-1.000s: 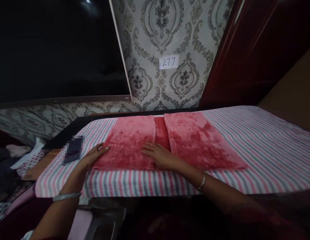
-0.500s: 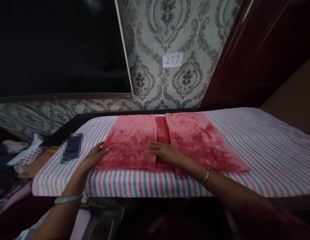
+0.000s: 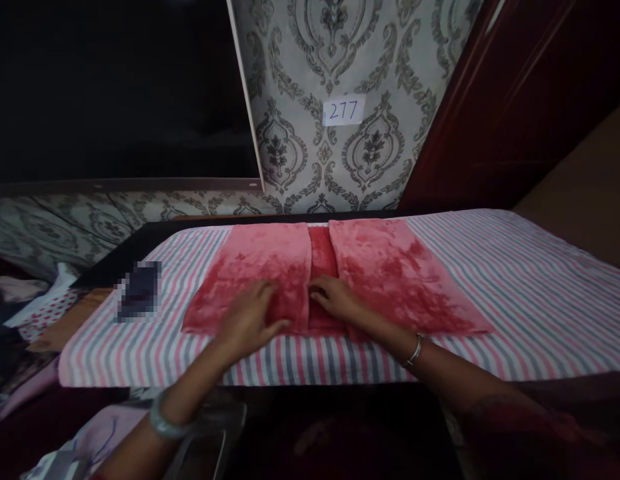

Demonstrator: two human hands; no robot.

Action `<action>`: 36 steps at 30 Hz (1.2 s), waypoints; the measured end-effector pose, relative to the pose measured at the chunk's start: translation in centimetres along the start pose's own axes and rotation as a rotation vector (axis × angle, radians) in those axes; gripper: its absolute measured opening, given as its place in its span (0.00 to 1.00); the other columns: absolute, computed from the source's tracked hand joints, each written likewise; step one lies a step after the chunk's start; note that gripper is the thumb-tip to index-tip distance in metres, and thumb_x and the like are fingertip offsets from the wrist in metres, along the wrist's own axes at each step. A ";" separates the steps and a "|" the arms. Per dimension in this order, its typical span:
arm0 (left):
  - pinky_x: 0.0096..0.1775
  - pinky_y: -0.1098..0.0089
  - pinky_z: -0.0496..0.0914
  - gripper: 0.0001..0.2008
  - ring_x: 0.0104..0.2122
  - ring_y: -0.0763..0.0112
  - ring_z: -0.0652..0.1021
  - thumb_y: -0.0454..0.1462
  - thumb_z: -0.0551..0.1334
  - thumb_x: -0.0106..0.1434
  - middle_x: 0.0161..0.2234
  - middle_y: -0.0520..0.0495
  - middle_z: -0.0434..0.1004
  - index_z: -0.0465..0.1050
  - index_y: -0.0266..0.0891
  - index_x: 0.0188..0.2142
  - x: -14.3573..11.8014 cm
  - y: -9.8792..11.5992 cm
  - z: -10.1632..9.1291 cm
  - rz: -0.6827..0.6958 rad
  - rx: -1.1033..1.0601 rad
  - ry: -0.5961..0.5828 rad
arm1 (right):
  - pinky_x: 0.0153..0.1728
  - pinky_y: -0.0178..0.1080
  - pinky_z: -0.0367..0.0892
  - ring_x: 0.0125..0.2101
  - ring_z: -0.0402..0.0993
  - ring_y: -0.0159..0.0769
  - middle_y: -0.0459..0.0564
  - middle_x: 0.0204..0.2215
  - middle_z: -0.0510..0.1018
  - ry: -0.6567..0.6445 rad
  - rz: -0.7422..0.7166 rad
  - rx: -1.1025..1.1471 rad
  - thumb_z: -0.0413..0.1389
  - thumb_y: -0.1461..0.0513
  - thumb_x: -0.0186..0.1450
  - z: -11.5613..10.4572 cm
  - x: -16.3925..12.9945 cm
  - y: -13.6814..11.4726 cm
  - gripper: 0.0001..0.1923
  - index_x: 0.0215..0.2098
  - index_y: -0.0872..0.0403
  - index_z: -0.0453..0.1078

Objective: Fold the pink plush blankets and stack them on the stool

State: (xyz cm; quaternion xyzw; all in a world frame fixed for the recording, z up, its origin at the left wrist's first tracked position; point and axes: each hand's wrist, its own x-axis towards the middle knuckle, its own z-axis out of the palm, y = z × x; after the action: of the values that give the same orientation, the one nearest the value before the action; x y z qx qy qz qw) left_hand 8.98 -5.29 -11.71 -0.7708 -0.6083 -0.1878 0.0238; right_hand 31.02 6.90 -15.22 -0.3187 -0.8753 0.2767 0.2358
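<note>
Left hand (image 3: 253,313) lies palm-down, fingers spread, gripping nothing, on the near part of the left folded-in flap of the plush pink-red rectangular towel (image 3: 390,273). Right hand (image 3: 335,298) also flat and open, on the darker middle strip just right of the left hand. The towel lies spread on the pink, grey and white striped cloth covering the counter (image 3: 530,293), under both hands.

Risks, as judged: the plush pile is slippery, so a sliding palm could drag the flap askew and spoil the fold line; the striped cloth could bunch beneath.

Count, left to right: one blurred dark flat rectangular object (image 3: 139,300), well left of the left hand; one towel, two flaps; one paper tag reading 277 (image 3: 343,111), on the wall beyond the hands; two wrist bangles.
</note>
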 end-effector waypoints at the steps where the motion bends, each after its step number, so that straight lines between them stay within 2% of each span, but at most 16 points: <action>1: 0.55 0.50 0.68 0.29 0.55 0.47 0.73 0.49 0.67 0.58 0.55 0.36 0.71 0.68 0.40 0.55 0.3 1.5 1.0 0.043 -0.020 -0.015 | 0.48 0.43 0.70 0.44 0.78 0.42 0.52 0.43 0.83 0.023 0.013 0.073 0.56 0.72 0.63 0.2 0.1 0.0 0.15 0.45 0.54 0.79; 3: 0.51 0.52 0.69 0.23 0.51 0.48 0.74 0.46 0.66 0.59 0.51 0.35 0.73 0.70 0.38 0.51 0.8 3.2 2.5 0.066 -0.047 -0.019 | 0.48 0.43 0.70 0.45 0.78 0.42 0.52 0.44 0.83 0.046 0.039 0.238 0.55 0.71 0.64 0.3 0.2 -0.1 0.17 0.48 0.54 0.78; 5: 0.46 0.57 0.70 0.11 0.44 0.54 0.76 0.42 0.60 0.64 0.43 0.38 0.75 0.72 0.38 0.42 1.3 3.4 3.3 0.010 -0.112 0.012 | 0.48 0.42 0.71 0.45 0.79 0.41 0.51 0.45 0.83 0.038 0.045 0.378 0.54 0.70 0.64 0.2 0.3 0.0 0.18 0.49 0.54 0.78; 6: 0.43 0.60 0.70 0.09 0.40 0.58 0.76 0.41 0.57 0.66 0.38 0.41 0.75 0.72 0.38 0.38 1.6 3.0 3.4 -0.028 -0.172 0.032 | 0.47 0.41 0.71 0.44 0.79 0.40 0.50 0.45 0.83 0.036 0.051 0.409 0.55 0.69 0.64 0.1 0.3 0.1 0.18 0.48 0.53 0.78; 8: 0.38 0.65 0.68 0.12 0.33 0.64 0.75 0.41 0.54 0.67 0.31 0.46 0.73 0.72 0.39 0.33 1.9 2.0 3.1 -0.102 -0.328 0.067 | 0.44 0.40 0.71 0.39 0.79 0.39 0.49 0.39 0.84 0.038 0.108 0.374 0.55 0.70 0.63 0.0 0.4 0.3 0.14 0.42 0.54 0.80; 11: 0.33 0.69 0.66 0.14 0.29 0.68 0.72 0.44 0.56 0.65 0.28 0.50 0.72 0.73 0.39 0.32 1.9 0.7 2.3 -0.216 -0.551 0.112 | 0.35 0.37 0.70 0.29 0.75 0.35 0.47 0.28 0.79 0.015 0.238 0.243 0.54 0.71 0.62 0.3 0.2 0.4 0.11 0.37 0.56 0.78; 13: 0.32 0.70 0.66 0.16 0.29 0.69 0.72 0.48 0.57 0.63 0.27 0.51 0.72 0.75 0.38 0.33 1.7 0.4 2.1 -0.302 -0.658 0.141 | 0.35 0.35 0.68 0.29 0.73 0.33 0.46 0.28 0.77 -0.016 0.212 0.199 0.54 0.73 0.61 0.6 -0.2 0.0 0.14 0.42 0.56 0.76; 16: 0.32 0.70 0.66 0.17 0.29 0.69 0.72 0.50 0.60 0.61 0.28 0.51 0.74 0.76 0.38 0.34 1.5 0.4 2.4 -0.369 -0.731 0.181 | 0.37 0.35 0.68 0.35 0.72 0.33 0.47 0.37 0.75 -0.061 0.072 0.099 0.57 0.73 0.58 1.0 -1.0 -1.0 0.23 0.50 0.53 0.74; 19: 0.33 0.70 0.67 0.17 0.29 0.68 0.73 0.50 0.60 0.61 0.29 0.51 0.74 0.76 0.39 0.34 1.5 0.7 2.8 -0.381 -0.714 0.224 | 0.40 0.36 0.69 0.41 0.72 0.36 0.50 0.45 0.71 -0.080 -0.043 -0.013 0.59 0.72 0.58 1.5 -1.9 -2.0 0.27 0.54 0.51 0.73; 24: 0.37 0.67 0.69 0.14 0.33 0.66 0.75 0.47 0.58 0.63 0.31 0.48 0.77 0.75 0.39 0.35 1.5 1.5 2.9 -0.318 -0.582 0.187 | 0.47 0.39 0.69 0.47 0.71 0.37 0.52 0.50 0.71 0.036 -0.187 -0.130 0.53 0.71 0.67 2.3 -2.8 -2.7 0.13 0.44 0.53 0.76; 27: 0.39 0.65 0.69 0.13 0.34 0.65 0.75 0.45 0.57 0.63 0.33 0.47 0.77 0.74 0.40 0.34 1.2 2.3 2.5 -0.224 -0.483 0.128 | 0.45 0.39 0.69 0.45 0.70 0.38 0.52 0.47 0.76 0.026 -0.256 -0.258 0.51 0.70 0.71 2.5 -3.2 -2.8 0.12 0.47 0.55 0.75; 30: 0.43 0.62 0.70 0.13 0.37 0.62 0.76 0.48 0.61 0.61 0.35 0.46 0.78 0.74 0.41 0.33 1.3 2.8 1.6 -0.102 -0.420 0.016 | 0.40 0.39 0.69 0.42 0.70 0.40 0.53 0.42 0.77 -0.029 -0.257 -0.358 0.53 0.67 0.72 2.4 -3.5 -2.9 0.10 0.47 0.56 0.75; 33: 0.42 0.63 0.70 0.17 0.36 0.62 0.77 0.50 0.57 0.65 0.34 0.45 0.78 0.74 0.40 0.33 3.2 2.6 0.6 -0.091 -0.376 -0.048 | 0.39 0.38 0.68 0.41 0.69 0.40 0.53 0.42 0.77 -0.034 -0.247 -0.379 0.53 0.68 0.72 2.5 -3.5 -3.0 0.11 0.47 0.55 0.76; 36: 0.39 0.64 0.69 0.17 0.35 0.61 0.77 0.49 0.58 0.65 0.33 0.43 0.78 0.73 0.40 0.31 7.4 2.5 0.6 -0.193 -0.210 -0.082 | 0.41 0.39 0.67 0.42 0.68 0.40 0.53 0.44 0.77 -0.024 -0.248 -0.391 0.52 0.69 0.72 2.8 -3.3 -3.2 0.12 0.48 0.54 0.75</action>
State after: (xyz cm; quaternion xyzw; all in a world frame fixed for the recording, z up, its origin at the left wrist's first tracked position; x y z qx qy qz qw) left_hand 12.92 1.12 -9.47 -0.7140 -0.6570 -0.2203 -0.1001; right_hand 30.32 1.66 -16.03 -0.2449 -0.9476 0.0745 0.1911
